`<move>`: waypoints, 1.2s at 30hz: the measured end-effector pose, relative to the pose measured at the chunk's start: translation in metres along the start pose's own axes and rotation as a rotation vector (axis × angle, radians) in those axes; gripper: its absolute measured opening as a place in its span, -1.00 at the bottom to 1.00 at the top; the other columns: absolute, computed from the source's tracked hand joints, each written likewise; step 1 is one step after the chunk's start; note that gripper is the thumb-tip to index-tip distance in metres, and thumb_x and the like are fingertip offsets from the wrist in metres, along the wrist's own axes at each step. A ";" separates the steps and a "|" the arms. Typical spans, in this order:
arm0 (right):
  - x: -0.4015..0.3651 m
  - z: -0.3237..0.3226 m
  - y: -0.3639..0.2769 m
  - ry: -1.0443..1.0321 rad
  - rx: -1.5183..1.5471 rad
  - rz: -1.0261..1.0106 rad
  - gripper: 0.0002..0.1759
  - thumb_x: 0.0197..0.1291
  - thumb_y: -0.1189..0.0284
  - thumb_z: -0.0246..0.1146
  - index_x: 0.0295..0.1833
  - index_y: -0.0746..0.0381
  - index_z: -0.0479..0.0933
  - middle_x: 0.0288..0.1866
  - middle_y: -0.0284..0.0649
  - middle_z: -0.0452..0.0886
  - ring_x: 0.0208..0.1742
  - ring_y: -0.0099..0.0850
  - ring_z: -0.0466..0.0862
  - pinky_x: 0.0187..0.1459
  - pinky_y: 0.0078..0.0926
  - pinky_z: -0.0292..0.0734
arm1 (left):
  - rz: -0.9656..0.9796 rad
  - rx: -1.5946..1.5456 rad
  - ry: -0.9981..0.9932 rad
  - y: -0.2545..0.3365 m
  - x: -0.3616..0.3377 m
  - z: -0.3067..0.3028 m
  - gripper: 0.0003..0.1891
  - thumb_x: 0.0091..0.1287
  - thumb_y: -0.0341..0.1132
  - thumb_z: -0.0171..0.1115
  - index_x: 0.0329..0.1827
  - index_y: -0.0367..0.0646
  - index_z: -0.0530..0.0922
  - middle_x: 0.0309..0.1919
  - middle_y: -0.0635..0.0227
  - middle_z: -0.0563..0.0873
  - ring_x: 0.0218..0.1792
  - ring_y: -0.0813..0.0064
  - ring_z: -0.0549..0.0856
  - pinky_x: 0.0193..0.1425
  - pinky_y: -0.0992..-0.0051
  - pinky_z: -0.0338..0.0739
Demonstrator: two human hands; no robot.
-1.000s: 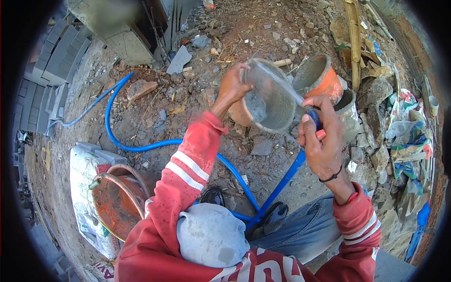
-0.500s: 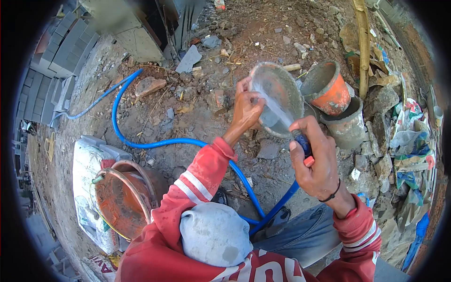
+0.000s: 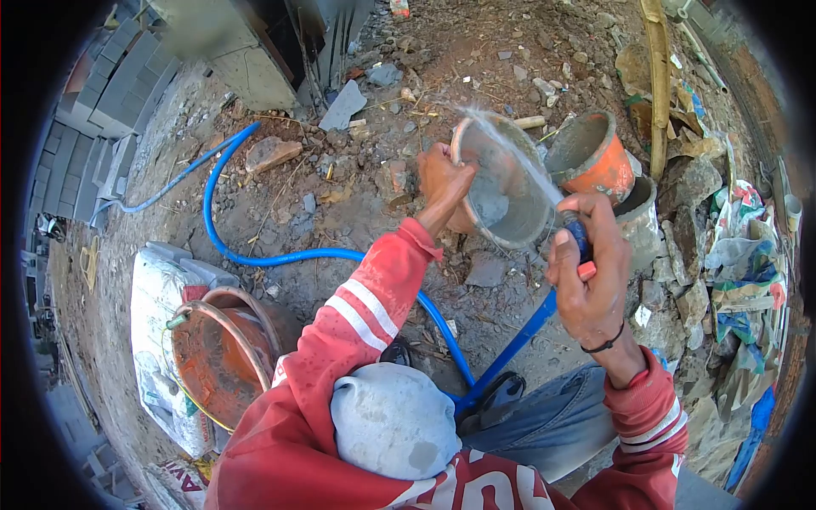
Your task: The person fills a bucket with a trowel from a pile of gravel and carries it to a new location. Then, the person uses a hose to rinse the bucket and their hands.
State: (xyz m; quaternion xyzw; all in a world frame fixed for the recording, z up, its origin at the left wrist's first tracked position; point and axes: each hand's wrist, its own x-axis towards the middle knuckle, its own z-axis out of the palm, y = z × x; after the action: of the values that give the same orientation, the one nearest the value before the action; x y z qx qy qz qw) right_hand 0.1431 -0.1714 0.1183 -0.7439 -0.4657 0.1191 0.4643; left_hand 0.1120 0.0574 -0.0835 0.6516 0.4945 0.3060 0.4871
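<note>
My left hand [image 3: 445, 180] is closed on the rim of a cement-stained orange bucket [image 3: 501, 174], which is tilted so its open mouth faces me. Greyish water lies inside it. In my right hand [image 3: 592, 276] is a dark blue spray nozzle [image 3: 578, 235] with a red-orange part, gripped near the bucket's right side. A white jet of water shoots from it across the bucket's mouth to the far rim, splashing beyond. The blue hose [image 3: 310, 254] runs from the nozzle down past my legs and loops away to the left.
Right of the bucket stand another orange bucket [image 3: 605, 180] and a grey one [image 3: 639, 242]. At lower left, an orange bucket [image 3: 217, 357] lies against a white sack [image 3: 153, 340]. Rubble and a stone [image 3: 272, 155] cover the ground; a wooden pole [image 3: 656, 93] stands at upper right.
My right hand has moved right and slightly down, and the jet now reaches the far rim. My left hand has shifted on the rim, and the bucket has turned, showing more of its outer wall.
</note>
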 end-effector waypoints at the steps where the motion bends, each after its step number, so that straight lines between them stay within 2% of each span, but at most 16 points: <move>1: 0.002 -0.002 0.001 0.010 -0.035 0.052 -0.72 0.30 0.63 0.21 0.10 0.27 0.45 -0.51 -0.15 0.42 -0.60 -0.19 0.46 -0.43 -0.26 0.34 | 0.003 -0.002 0.000 -0.001 0.006 0.002 -0.68 -0.03 -0.27 0.51 -0.27 -0.22 0.63 -0.12 0.10 0.65 0.00 0.10 0.61 0.11 0.14 0.55; 4: 0.006 -0.003 0.005 -0.004 -0.015 0.017 -0.72 0.29 0.65 0.19 0.09 0.27 0.46 -0.56 -0.19 0.38 -0.65 -0.23 0.42 -0.48 -0.28 0.30 | 0.017 -0.052 -0.062 -0.006 0.020 0.008 -0.78 0.00 -0.32 0.46 -0.34 -0.21 0.65 -0.14 0.08 0.68 0.06 0.11 0.62 0.13 0.19 0.56; 6: 0.002 -0.002 -0.007 -0.057 -0.014 0.010 -0.72 0.28 0.65 0.19 0.09 0.27 0.46 -0.60 -0.22 0.35 -0.67 -0.26 0.39 -0.51 -0.30 0.28 | -0.132 -0.207 -0.155 0.007 0.014 -0.002 -0.88 0.03 -0.42 0.38 -0.39 -0.24 0.65 -0.11 0.08 0.68 0.07 0.09 0.64 0.15 0.25 0.56; 7: 0.001 -0.002 -0.012 -0.113 -0.010 0.005 -0.72 0.28 0.65 0.20 0.09 0.26 0.46 -0.63 -0.25 0.31 -0.70 -0.28 0.37 -0.54 -0.31 0.25 | -0.123 -0.211 -0.153 0.003 0.015 -0.002 -0.88 0.03 -0.42 0.38 -0.39 -0.24 0.65 -0.11 0.08 0.68 0.07 0.09 0.64 0.15 0.25 0.56; 9: -0.001 -0.001 -0.013 -0.133 0.024 -0.052 -0.72 0.27 0.65 0.20 0.08 0.27 0.46 -0.66 -0.28 0.28 -0.72 -0.30 0.35 -0.55 -0.33 0.24 | 0.155 -0.304 -0.012 -0.017 0.017 0.001 -0.88 0.01 -0.53 0.31 -0.36 -0.28 0.64 -0.09 0.10 0.66 0.12 0.14 0.66 0.14 0.32 0.57; 10: -0.001 0.000 -0.013 -0.159 0.058 -0.103 -0.73 0.27 0.64 0.20 0.08 0.27 0.46 -0.69 -0.30 0.25 -0.74 -0.32 0.34 -0.57 -0.34 0.23 | 0.158 -0.302 -0.012 -0.021 0.020 -0.003 -0.88 0.01 -0.53 0.31 -0.36 -0.28 0.64 -0.09 0.10 0.66 0.12 0.14 0.66 0.14 0.32 0.57; 12: 0.001 -0.002 -0.016 -0.177 0.034 -0.138 -0.73 0.27 0.63 0.21 0.08 0.27 0.45 -0.69 -0.28 0.26 -0.73 -0.31 0.38 -0.56 -0.35 0.25 | 0.476 -0.108 0.058 -0.006 0.020 -0.029 -0.82 -0.02 -0.62 0.22 -0.32 -0.32 0.61 0.03 0.08 0.62 0.09 0.22 0.68 0.11 0.37 0.60; 13: 0.001 -0.002 -0.016 -0.203 -0.026 -0.127 -0.73 0.27 0.62 0.21 0.08 0.26 0.45 -0.69 -0.27 0.27 -0.72 -0.29 0.41 -0.55 -0.35 0.27 | 0.455 -0.220 -0.011 0.011 0.013 -0.045 -0.79 -0.04 -0.66 0.19 -0.29 -0.35 0.57 0.18 0.08 0.55 0.15 0.26 0.66 0.17 0.40 0.59; 16: 0.005 0.001 -0.011 -0.258 -0.067 -0.064 -0.72 0.27 0.61 0.23 0.08 0.26 0.43 -0.69 -0.23 0.31 -0.71 -0.24 0.47 -0.54 -0.31 0.32 | 0.559 -0.219 0.008 0.000 0.033 -0.074 -0.76 -0.04 -0.70 0.15 -0.26 -0.37 0.56 0.28 0.11 0.49 0.20 0.27 0.64 0.26 0.43 0.56; 21: 0.002 0.011 -0.011 -0.437 0.002 -0.069 -0.68 0.26 0.59 0.26 0.11 0.26 0.40 -0.67 -0.14 0.44 -0.63 -0.08 0.61 -0.49 -0.17 0.44 | 0.490 -0.226 0.064 -0.034 0.036 -0.093 -0.75 0.00 -0.72 0.12 -0.24 -0.35 0.57 0.29 0.15 0.51 0.31 0.27 0.59 0.34 0.40 0.48; 23: 0.000 0.017 -0.013 -0.449 0.019 -0.116 -0.67 0.26 0.59 0.27 0.11 0.26 0.40 -0.67 -0.14 0.44 -0.62 -0.07 0.61 -0.49 -0.16 0.44 | 0.510 -0.096 0.065 -0.040 0.029 -0.093 -0.78 0.02 -0.71 0.14 -0.26 -0.34 0.56 0.29 0.14 0.53 0.33 0.27 0.58 0.35 0.37 0.49; 26: -0.002 0.018 -0.010 -0.413 0.026 -0.154 -0.66 0.25 0.60 0.27 0.12 0.26 0.40 -0.67 -0.15 0.42 -0.61 -0.06 0.61 -0.48 -0.14 0.44 | 0.496 -0.155 0.123 -0.056 0.046 -0.094 -0.83 0.06 -0.70 0.20 -0.29 -0.33 0.55 0.29 0.14 0.58 0.31 0.27 0.59 0.34 0.39 0.48; 28: -0.003 0.016 -0.008 -0.374 0.028 -0.135 -0.65 0.24 0.60 0.28 0.12 0.26 0.41 -0.68 -0.16 0.40 -0.61 -0.06 0.60 -0.47 -0.12 0.43 | 0.381 -0.282 0.140 -0.051 0.050 -0.100 -0.86 0.13 -0.68 0.32 -0.29 -0.33 0.57 0.25 0.19 0.64 0.19 0.40 0.65 0.30 0.44 0.49; 31: -0.001 0.012 -0.006 -0.403 -0.017 -0.134 -0.64 0.24 0.60 0.28 0.13 0.27 0.41 -0.69 -0.20 0.35 -0.63 -0.06 0.56 -0.48 -0.12 0.42 | 0.291 -0.355 0.098 -0.065 0.071 -0.108 -0.85 0.17 -0.66 0.37 -0.23 -0.34 0.62 0.21 0.24 0.67 0.09 0.49 0.67 0.22 0.46 0.51; 34: -0.004 0.016 -0.007 -0.426 0.035 -0.206 -0.64 0.23 0.60 0.27 0.14 0.26 0.42 -0.69 -0.23 0.31 -0.63 -0.07 0.54 -0.48 -0.14 0.41 | 0.306 -0.348 0.100 -0.061 0.070 -0.110 -0.84 0.23 -0.53 0.50 -0.23 -0.35 0.65 0.12 0.30 0.71 -0.03 0.56 0.66 0.11 0.50 0.53; 36: -0.003 0.020 -0.011 -0.407 0.076 -0.186 -0.64 0.23 0.61 0.26 0.13 0.26 0.43 -0.68 -0.23 0.31 -0.63 -0.08 0.54 -0.49 -0.16 0.40 | 0.348 -0.388 0.123 -0.055 0.066 -0.107 -0.74 0.26 -0.37 0.60 -0.32 -0.33 0.65 0.05 0.32 0.74 -0.11 0.61 0.64 0.01 0.53 0.52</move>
State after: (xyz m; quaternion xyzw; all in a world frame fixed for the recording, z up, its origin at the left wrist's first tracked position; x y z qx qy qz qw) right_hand 0.1231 -0.1611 0.1155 -0.6404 -0.6115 0.2409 0.3974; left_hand 0.0198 0.1572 -0.1047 0.6013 0.3357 0.5134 0.5120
